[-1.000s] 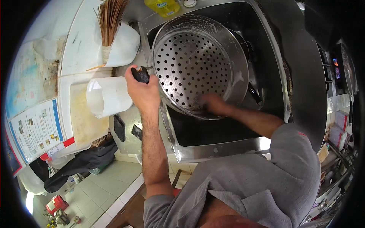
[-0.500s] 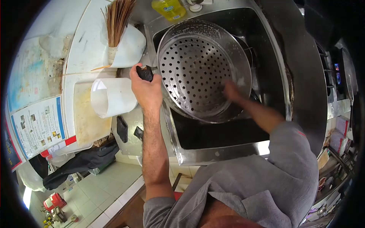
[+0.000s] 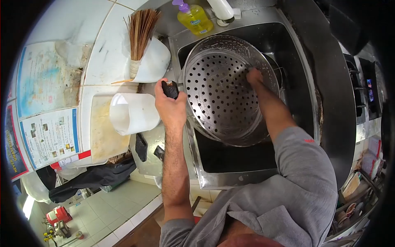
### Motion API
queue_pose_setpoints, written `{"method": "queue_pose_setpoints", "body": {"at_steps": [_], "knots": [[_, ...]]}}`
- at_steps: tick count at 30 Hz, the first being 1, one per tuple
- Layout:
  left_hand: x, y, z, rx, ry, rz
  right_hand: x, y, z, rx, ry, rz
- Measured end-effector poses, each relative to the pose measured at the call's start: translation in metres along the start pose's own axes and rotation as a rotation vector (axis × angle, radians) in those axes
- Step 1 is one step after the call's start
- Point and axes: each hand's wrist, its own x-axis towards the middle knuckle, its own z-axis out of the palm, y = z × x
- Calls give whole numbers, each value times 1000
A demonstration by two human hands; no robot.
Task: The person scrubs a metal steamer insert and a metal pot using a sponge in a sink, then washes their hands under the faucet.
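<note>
A large round metal steamer pot (image 3: 222, 92) with a perforated bottom rests tilted over the sink (image 3: 242, 160). My left hand (image 3: 172, 108) is closed around the black handle (image 3: 170, 89) on the pot's left side. Inside the pot, my right hand (image 3: 254, 77) presses at the right part of the perforated bottom, near the wall. Its fingers are curled, and whatever they may hold is hidden. Wet, soapy-looking streaks show on the inner wall.
Behind the sink stand a yellow soap bottle (image 3: 195, 20) and a white faucet (image 3: 222, 9). A stick brush (image 3: 140, 37) and a white plastic container (image 3: 133, 114) are at the left. Black pieces (image 3: 141, 147) lie on the counter. A stove (image 3: 360, 88) is at the right.
My right hand has moved away from me along the pot's bottom, toward its far right side. My left hand keeps its grip on the handle. The whole view has shifted slightly.
</note>
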Motion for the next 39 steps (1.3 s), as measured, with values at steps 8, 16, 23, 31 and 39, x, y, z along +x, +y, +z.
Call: {"method": "queue_pose_setpoints", "body": {"at_steps": [8, 16, 23, 31, 39], "knots": [[2, -5, 0, 31, 12, 6, -101, -152, 2, 411, -102, -698], [1, -9, -3, 9, 4, 69, -184, 39, -41, 454, -679, -484], [-22, 6, -19, 453, 292, 626, -204, -59, -198, 1444, -891, -90], [-61, -52, -80, -616, -217, 244, -282, -192, -201, 1080, -880, -518], [-107, -128, -166, -925, 59, -156, -331, -356, -135, 464, -301, -1286]]}}
